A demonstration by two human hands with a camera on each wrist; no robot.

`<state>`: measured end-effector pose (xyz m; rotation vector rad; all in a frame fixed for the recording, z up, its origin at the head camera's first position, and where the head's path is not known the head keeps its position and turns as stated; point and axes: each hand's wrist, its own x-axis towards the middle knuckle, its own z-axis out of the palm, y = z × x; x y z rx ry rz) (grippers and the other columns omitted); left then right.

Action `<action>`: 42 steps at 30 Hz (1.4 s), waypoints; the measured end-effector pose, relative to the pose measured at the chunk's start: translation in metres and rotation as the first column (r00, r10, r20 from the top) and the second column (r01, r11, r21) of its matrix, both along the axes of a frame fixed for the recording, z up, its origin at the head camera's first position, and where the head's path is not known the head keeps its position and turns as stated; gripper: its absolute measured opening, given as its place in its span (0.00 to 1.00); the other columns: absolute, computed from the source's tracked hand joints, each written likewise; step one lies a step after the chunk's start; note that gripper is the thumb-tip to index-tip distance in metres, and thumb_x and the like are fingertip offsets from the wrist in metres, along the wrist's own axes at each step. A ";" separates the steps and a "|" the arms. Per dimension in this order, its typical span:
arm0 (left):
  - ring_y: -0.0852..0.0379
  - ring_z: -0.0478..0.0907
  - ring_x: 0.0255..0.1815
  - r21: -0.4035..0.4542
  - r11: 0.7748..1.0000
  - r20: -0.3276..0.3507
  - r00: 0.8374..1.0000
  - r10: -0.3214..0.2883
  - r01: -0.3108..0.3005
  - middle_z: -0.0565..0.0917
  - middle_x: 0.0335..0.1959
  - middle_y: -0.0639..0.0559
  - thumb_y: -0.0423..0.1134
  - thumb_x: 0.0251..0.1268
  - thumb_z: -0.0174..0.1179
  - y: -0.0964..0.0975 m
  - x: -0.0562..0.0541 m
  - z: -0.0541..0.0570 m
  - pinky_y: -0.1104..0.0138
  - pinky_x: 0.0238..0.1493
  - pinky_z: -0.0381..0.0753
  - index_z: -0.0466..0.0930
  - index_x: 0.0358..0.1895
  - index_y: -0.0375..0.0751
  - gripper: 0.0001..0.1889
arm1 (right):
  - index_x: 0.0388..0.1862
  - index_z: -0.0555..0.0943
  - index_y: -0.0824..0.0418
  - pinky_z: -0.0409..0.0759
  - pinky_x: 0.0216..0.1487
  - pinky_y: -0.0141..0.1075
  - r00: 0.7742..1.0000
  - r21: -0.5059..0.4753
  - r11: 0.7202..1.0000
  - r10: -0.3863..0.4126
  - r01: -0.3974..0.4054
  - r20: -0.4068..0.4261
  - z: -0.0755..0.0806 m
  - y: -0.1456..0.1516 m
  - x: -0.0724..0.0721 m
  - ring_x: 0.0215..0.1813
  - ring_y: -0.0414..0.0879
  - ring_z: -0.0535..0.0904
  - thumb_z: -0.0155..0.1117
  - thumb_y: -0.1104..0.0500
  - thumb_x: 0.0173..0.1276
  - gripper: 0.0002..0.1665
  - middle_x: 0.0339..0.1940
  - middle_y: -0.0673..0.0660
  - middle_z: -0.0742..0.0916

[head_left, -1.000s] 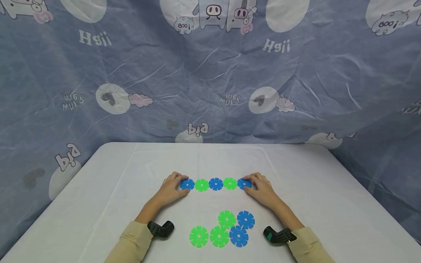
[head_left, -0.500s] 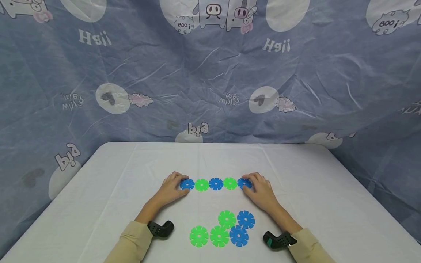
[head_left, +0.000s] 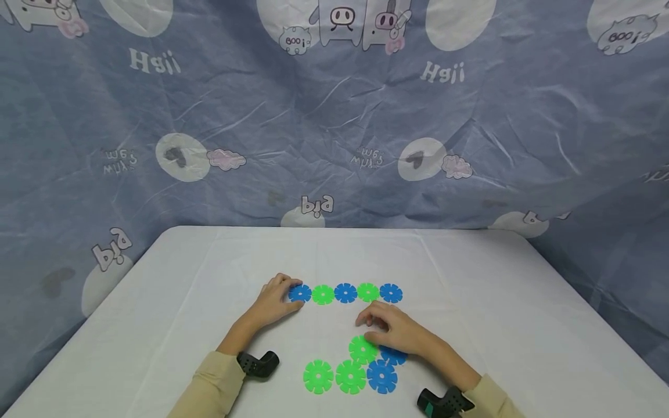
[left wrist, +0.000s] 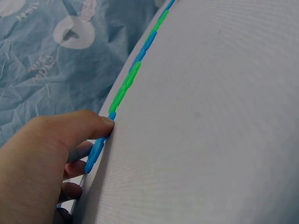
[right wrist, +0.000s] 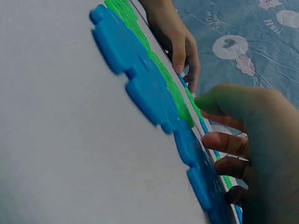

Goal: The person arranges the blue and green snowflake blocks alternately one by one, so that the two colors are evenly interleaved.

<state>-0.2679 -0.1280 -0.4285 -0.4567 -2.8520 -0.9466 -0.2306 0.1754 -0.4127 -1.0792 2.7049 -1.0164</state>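
Note:
In the head view several notched plastic building discs, blue and green by turns, form a row across the table. My left hand (head_left: 273, 301) holds the leftmost blue disc (head_left: 299, 293) between thumb and fingers; the left wrist view shows the thumb on this blue disc's (left wrist: 96, 151) edge. My right hand (head_left: 399, 328) hovers over the near group, its thumb by a green disc (head_left: 362, 352). It partly covers a blue disc (head_left: 393, 356). Nothing lies between the right hand's parted thumb and fingers in the right wrist view. The row's right-end blue disc (head_left: 391, 293) lies free.
Nearer me lie two more green discs, a left one (head_left: 318, 377) and a middle one (head_left: 351, 377), and a blue disc (head_left: 382, 377) that looks stacked. A white cloth covers the table (head_left: 251, 249). Behind it hangs a printed blue curtain (head_left: 292, 128).
My right hand has let go of the row's right-end blue disc and come back toward me, over the near group. My left hand has stayed at the left-end disc.

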 end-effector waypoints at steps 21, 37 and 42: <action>0.51 0.68 0.51 0.007 1.000 -0.004 1.000 0.006 -0.006 0.72 0.47 0.48 0.47 0.51 0.61 0.001 -0.001 0.000 0.55 0.52 0.63 0.75 0.53 0.45 0.24 | 0.45 0.76 0.37 0.55 0.43 0.38 0.978 0.135 0.984 0.086 -0.113 0.190 0.007 0.003 0.001 0.44 0.35 0.63 0.67 0.43 0.51 0.20 0.42 0.41 0.72; 0.51 0.68 0.51 -0.001 1.000 0.000 1.000 0.008 -0.008 0.72 0.47 0.48 0.47 0.51 0.61 0.001 -0.002 0.002 0.55 0.52 0.62 0.74 0.54 0.45 0.24 | 0.44 0.75 0.39 0.56 0.51 0.43 0.974 0.198 0.973 0.077 -0.121 0.214 0.016 0.002 0.002 0.52 0.36 0.63 0.68 0.42 0.50 0.22 0.44 0.40 0.72; 0.50 0.68 0.52 -0.002 1.000 0.011 1.000 0.005 -0.005 0.72 0.47 0.48 0.46 0.52 0.61 0.001 -0.001 0.002 0.55 0.52 0.62 0.74 0.54 0.45 0.24 | 0.43 0.74 0.42 0.56 0.52 0.43 0.972 0.209 0.971 0.063 -0.112 0.228 0.016 0.001 0.003 0.52 0.37 0.63 0.68 0.42 0.49 0.22 0.44 0.40 0.71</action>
